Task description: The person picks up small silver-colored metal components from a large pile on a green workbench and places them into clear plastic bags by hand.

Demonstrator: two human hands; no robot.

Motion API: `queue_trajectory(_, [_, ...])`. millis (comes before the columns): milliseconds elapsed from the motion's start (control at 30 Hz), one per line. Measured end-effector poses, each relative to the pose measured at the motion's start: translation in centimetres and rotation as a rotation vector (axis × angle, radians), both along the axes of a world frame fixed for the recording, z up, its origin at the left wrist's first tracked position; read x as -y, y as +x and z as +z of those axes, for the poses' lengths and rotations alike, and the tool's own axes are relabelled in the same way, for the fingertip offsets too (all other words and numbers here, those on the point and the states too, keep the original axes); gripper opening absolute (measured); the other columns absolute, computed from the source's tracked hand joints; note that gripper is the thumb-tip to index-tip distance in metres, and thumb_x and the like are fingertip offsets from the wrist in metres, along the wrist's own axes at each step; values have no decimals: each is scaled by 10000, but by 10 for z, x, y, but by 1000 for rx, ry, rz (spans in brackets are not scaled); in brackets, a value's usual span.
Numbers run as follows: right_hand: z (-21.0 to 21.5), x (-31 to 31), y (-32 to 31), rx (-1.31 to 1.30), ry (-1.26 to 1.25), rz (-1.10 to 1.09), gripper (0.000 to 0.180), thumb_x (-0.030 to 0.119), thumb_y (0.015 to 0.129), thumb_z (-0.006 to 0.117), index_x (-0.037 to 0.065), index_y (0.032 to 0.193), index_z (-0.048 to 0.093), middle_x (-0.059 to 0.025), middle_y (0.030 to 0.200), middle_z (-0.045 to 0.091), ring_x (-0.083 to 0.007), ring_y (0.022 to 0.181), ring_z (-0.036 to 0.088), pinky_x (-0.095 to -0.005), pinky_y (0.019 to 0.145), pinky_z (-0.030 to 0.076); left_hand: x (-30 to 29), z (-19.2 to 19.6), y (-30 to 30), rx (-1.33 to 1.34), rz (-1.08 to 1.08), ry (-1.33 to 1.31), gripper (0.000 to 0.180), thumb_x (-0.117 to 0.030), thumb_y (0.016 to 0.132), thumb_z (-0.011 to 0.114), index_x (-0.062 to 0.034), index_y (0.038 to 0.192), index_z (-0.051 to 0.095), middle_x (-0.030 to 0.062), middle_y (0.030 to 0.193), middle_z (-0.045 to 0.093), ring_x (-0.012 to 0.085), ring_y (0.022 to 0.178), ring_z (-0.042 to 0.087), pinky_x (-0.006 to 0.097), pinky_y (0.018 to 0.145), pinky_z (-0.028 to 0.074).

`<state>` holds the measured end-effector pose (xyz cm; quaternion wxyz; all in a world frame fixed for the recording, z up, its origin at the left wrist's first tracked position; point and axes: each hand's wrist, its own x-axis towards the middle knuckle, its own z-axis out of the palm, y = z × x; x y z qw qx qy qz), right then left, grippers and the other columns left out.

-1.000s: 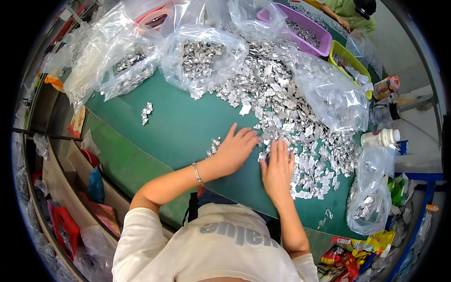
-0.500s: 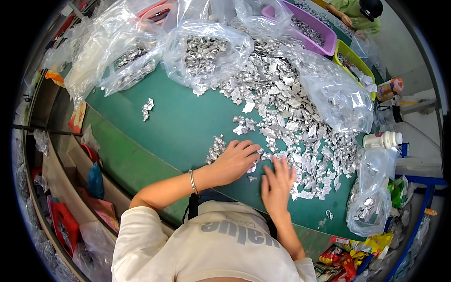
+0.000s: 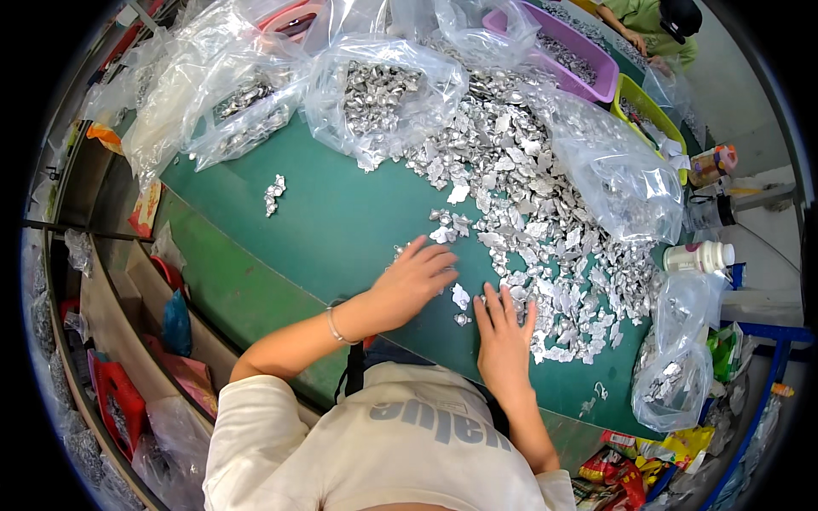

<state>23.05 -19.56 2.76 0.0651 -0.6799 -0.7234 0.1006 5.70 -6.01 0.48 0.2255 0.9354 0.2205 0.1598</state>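
My left hand (image 3: 415,283) lies over a small cluster of silvery metal pieces, mostly hidden beneath it. Its fingers are stretched and slightly apart. At the near edge of a large spread of flat, cast-looking metal pieces (image 3: 554,255), my right hand (image 3: 505,341) rests with fingers spread, its fingertips touching the table or pieces there. Between the hands lie a couple of loose metal pieces (image 3: 461,296). Farther off sits a small group of metal pieces (image 3: 449,226), and another small group (image 3: 273,195) lies alone to the left.
Clear plastic bags of metal pieces (image 3: 319,111) line the far side of the green table (image 3: 341,223). A purple bin (image 3: 603,81), a yellow-green bin (image 3: 626,85) and a white bottle (image 3: 699,256) stand on the right. A person in green (image 3: 652,34) works at the far right.
My left hand has moved left onto the small cluster, uncovering loose pieces between the hands. My right hand has shifted slightly nearer to me, its fingers more spread.
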Motion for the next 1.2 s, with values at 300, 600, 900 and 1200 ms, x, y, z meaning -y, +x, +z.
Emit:
queue_trajectory(300, [9, 12, -10, -228, 70, -42, 516, 40, 811, 580, -9, 1310, 458, -207, 1433, 334, -407, 1321, 317, -520, 1034, 294, 24, 4, -13, 43, 49, 14, 196, -26, 786, 651, -20, 981, 636, 123, 1148, 555, 296, 1135, 512, 499, 1055, 337])
queue_trajectory(600, [-21, 14, -49, -442, 19, 89, 571, 68, 840, 590, -90, 1337, 358, -276, 1446, 270, -435, 1338, 298, -490, 1078, 295, 30, 7, -25, 342, 150, -165, 216, 18, 770, 661, -12, 982, 637, 120, 1110, 589, 300, 1103, 562, 514, 1077, 309])
queue_trajectory(900, [-19, -31, -36, -529, 264, 14, 362, 12, 883, 497, -52, 1239, 514, -193, 1348, 466, -378, 1313, 375, -519, 1088, 256, 35, 3, -32, 309, 32, -67, 266, -11, 749, 679, -33, 1011, 639, 87, 1113, 597, 288, 1157, 536, 618, 1085, 173])
queue_trajectory(1200, [-18, -28, -2, -50, 203, -201, 459, 135, 866, 583, -31, 1280, 476, -137, 1411, 410, -357, 1367, 287, -605, 1075, 171, 38, -3, -29, 100, 60, 10, 289, -183, 755, 723, -49, 992, 627, 95, 1146, 542, 284, 1230, 453, 726, 1016, 144])
